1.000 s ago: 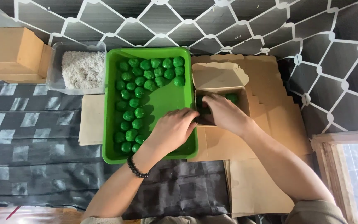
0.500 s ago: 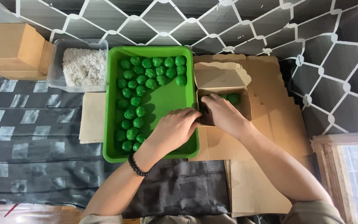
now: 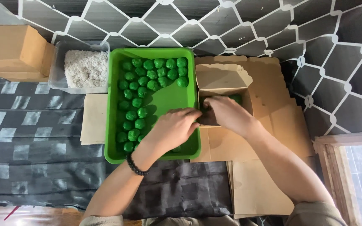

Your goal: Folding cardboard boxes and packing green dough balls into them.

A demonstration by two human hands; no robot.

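A green tray (image 3: pixel 191 90) holds several green balls (image 3: pixel 153 75) along its far and left sides. To its right stands a small open brown cardboard box (image 3: pixel 223 79) with its lid folded back and green balls (image 3: pixel 236 98) inside. My right hand (image 3: pixel 228 114) reaches into the box, fingers curled around a green ball (image 3: pixel 206 105) at the box's left side. My left hand (image 3: pixel 173 128), a dark bead bracelet on the wrist, lies over the tray's right edge. Its fingertips touch the box's left wall. What the fingers hold is hidden.
A clear tub of white flakes (image 3: pixel 86 69) sits left of the tray, and a closed cardboard box (image 3: pixel 13 52) beyond it. Flat brown box blanks (image 3: pixel 269 167) lie under and right of the small box. A wooden frame (image 3: pixel 348 167) stands at the right.
Both hands stay at the small box's left side. My left hand has crept slightly right towards the box, and the fingers have shifted a little.
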